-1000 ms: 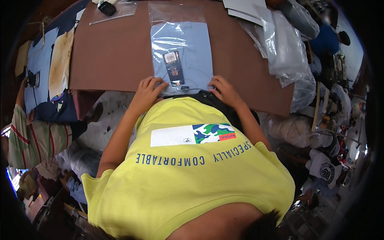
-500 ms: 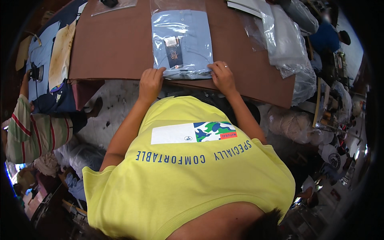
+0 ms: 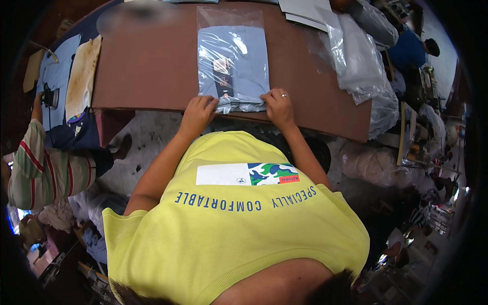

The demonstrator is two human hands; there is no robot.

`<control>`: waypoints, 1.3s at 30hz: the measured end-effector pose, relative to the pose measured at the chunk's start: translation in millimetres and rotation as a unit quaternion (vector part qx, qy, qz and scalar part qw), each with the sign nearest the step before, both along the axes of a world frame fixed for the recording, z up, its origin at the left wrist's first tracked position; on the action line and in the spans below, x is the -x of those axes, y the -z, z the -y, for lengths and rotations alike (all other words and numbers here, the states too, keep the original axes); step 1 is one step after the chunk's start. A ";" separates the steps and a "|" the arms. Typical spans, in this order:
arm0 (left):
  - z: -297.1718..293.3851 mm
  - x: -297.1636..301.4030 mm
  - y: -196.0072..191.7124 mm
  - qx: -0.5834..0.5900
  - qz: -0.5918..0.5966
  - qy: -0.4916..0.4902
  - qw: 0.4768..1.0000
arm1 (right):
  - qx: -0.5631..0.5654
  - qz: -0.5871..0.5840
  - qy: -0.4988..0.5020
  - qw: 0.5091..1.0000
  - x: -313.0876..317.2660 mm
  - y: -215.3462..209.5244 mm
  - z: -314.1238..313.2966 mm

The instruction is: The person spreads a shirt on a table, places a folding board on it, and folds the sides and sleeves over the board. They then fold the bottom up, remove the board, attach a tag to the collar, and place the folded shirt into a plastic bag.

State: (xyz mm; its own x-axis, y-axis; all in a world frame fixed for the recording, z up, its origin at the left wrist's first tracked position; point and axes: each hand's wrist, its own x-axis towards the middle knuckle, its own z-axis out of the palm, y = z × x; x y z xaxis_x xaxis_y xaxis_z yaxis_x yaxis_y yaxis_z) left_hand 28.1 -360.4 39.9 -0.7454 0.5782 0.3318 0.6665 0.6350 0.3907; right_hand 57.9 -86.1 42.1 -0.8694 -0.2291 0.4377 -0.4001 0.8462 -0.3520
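A folded light-blue shirt (image 3: 251,63) lies flat inside a clear plastic bag (image 3: 229,18) at the near edge of the brown table. A dark tag (image 3: 224,84) shows on the shirt through the glossy film. My left hand (image 3: 201,113) pinches the bag at its near left corner, fingers closed. At the near right corner my right hand (image 3: 279,108), with a ring on one finger, grips the bag's edge in the same way. Between the hands the near end of the bag is creased. The empty far end of the bag extends beyond the shirt.
The brown table (image 3: 147,66) spreads around the shirt. Clear plastic bags (image 3: 356,56) are heaped at its right side, with white boards (image 3: 307,12) behind. To the left, another person in a striped shirt (image 3: 51,168) holds an iron (image 3: 50,96) on blue cloth.
Both hands have shifted slightly inward along the bag's near edge, still gripping it. The view has moved a little, so the table and bag appear lower.
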 end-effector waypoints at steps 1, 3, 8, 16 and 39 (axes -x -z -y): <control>0.9 0.2 0.7 0.000 -0.029 -0.002 1.000 | -0.013 0.004 -0.017 1.000 -1.5 1.2 -1.7; 3.4 0.1 6.7 0.001 -0.085 -0.007 0.996 | -0.019 -0.009 -0.025 0.999 -7.4 0.2 -0.9; 4.1 4.2 17.0 -0.003 -0.104 0.005 0.995 | -0.022 0.011 -0.026 0.999 -19.1 15.7 5.2; 4.2 16.1 14.0 0.000 -0.119 0.012 0.993 | -0.071 -0.005 -0.015 0.997 -6.8 14.9 13.9; -8.9 72.7 25.8 -0.007 -0.116 -0.013 0.993 | -0.070 -0.149 0.051 0.985 54.1 21.0 19.2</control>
